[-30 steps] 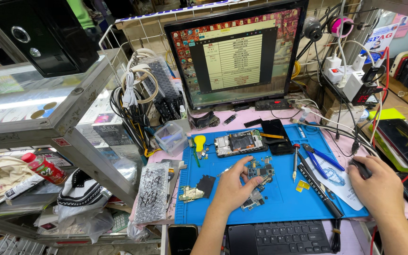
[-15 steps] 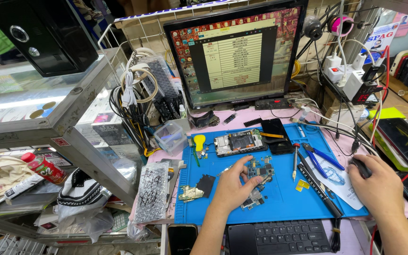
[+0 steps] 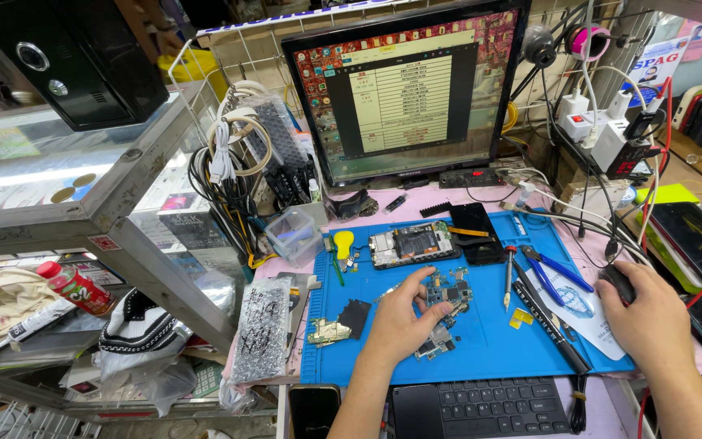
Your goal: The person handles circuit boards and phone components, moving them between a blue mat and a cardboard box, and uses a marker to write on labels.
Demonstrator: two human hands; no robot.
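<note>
My left hand (image 3: 404, 321) rests on the blue work mat (image 3: 481, 345), fingers touching a small blue circuit board (image 3: 448, 289); another board piece (image 3: 435, 348) lies just under the palm. My right hand (image 3: 652, 321) lies over a dark computer mouse (image 3: 617, 280) at the mat's right edge. An opened phone body (image 3: 412, 243) and a black phone screen (image 3: 477, 232) lie at the mat's far side. Blue-handled cutters (image 3: 558, 270), a screwdriver (image 3: 509, 276) and a black tool (image 3: 550, 325) lie between my hands.
A monitor (image 3: 404, 89) stands behind the mat, a black keyboard (image 3: 489, 406) in front. A glass-topped metal shelf (image 3: 75, 187) with cables (image 3: 237, 162) fills the left. Power strips and wires (image 3: 603, 130) crowd the right. A small clear box (image 3: 294, 236) sits at the mat's far left.
</note>
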